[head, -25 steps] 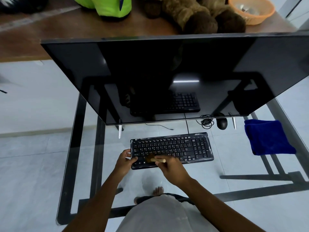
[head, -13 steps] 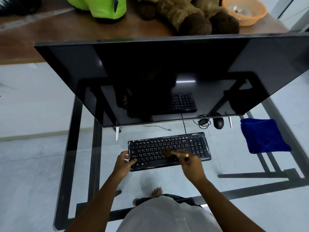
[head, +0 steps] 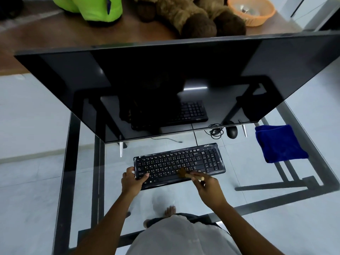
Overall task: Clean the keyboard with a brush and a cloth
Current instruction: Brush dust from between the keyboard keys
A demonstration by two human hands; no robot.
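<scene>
A black keyboard [head: 184, 162] lies on the glass table in front of a large dark monitor. My left hand [head: 133, 180] grips the keyboard's near left corner, thumb on the keys. My right hand [head: 207, 188] pinches a small wooden-handled brush [head: 190, 174]; its brown bristles rest on the lower rows of keys near the middle. A folded blue cloth [head: 279, 144] lies on the glass to the right, apart from both hands.
The monitor [head: 165, 89] tilts over the back of the glass table [head: 239, 199]. A black mouse [head: 232, 131] and a coiled cable [head: 216, 132] sit behind the keyboard. Plush toys and an orange basket [head: 252, 10] stand on a wooden surface beyond.
My right hand swept the brush rightward across the keys from left of centre, then drew it back slightly toward the lower middle rows. My left hand kept its grip on the corner.
</scene>
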